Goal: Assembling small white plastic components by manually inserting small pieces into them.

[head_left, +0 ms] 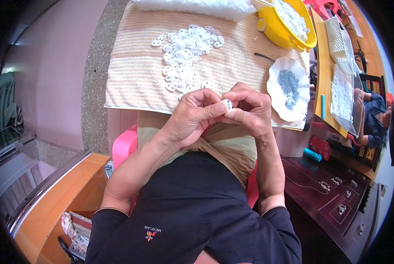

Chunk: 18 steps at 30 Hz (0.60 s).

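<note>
Between my two hands, over my lap at the towel's near edge, is a small white plastic piece (pixel 227 104) with dark holes. My left hand (pixel 196 115) pinches it between thumb and fingers. From the other side, my right hand (pixel 249 108) closes its thumb and forefinger on the same piece; whether a tinier part sits in these fingertips, I cannot tell. Ahead and to the left lies a loose pile of white two-holed plastic pieces (pixel 184 57). On the right, a white scalloped plate (pixel 299 108) bears a heap of small grey-blue bits (pixel 288 86), too fine to name.
A striped towel (pixel 135 57) covers the table. At the far right stands a yellow basket (pixel 278 33) full of white pieces; a clear bag (pixel 197 8) of white pieces lies at the far edge. Further right, a person (pixel 373 116) sits by a clear bin (pixel 341 94).
</note>
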Each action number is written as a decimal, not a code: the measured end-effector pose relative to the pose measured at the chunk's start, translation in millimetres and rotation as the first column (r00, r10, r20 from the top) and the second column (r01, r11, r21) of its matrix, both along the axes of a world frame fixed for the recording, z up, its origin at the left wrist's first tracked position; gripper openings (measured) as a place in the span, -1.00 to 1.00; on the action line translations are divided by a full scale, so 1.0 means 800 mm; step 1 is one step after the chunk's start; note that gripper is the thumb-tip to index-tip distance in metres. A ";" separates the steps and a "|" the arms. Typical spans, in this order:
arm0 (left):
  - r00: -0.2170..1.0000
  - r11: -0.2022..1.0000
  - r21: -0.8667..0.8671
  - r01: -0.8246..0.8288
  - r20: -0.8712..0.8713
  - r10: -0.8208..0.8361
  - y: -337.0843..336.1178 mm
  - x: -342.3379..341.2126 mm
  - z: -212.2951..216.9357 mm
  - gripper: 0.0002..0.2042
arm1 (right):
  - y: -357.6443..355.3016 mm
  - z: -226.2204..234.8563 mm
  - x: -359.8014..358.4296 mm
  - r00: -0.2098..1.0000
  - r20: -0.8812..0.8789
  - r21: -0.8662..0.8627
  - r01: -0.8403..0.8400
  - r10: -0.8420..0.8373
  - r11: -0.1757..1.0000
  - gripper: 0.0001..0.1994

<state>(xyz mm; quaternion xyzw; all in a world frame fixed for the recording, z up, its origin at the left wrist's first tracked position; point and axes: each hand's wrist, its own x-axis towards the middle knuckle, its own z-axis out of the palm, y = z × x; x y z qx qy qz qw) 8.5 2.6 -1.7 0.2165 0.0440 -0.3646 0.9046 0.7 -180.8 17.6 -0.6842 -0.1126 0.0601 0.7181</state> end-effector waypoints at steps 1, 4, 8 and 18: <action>1.000 1.000 0.002 -0.011 -0.001 0.011 -0.001 -0.002 0.000 -0.95 | 0.001 0.002 0.000 1.000 0.007 -0.001 -0.008 0.008 1.000 -0.70; 1.000 1.000 -0.006 -0.015 0.012 0.015 -0.001 -0.003 -0.003 -0.95 | 0.002 0.005 0.001 0.998 0.047 -0.022 -0.031 0.032 0.999 -0.71; 1.000 1.000 -0.027 -0.011 0.012 0.011 -0.003 -0.005 -0.004 -0.95 | 0.001 0.003 0.000 0.994 0.101 -0.060 -0.037 0.043 0.998 -0.74; 1.000 1.000 -0.008 0.016 0.005 -0.016 -0.001 0.001 -0.002 -0.94 | -0.004 0.000 -0.004 0.998 -0.042 -0.038 -0.055 0.053 0.998 -0.71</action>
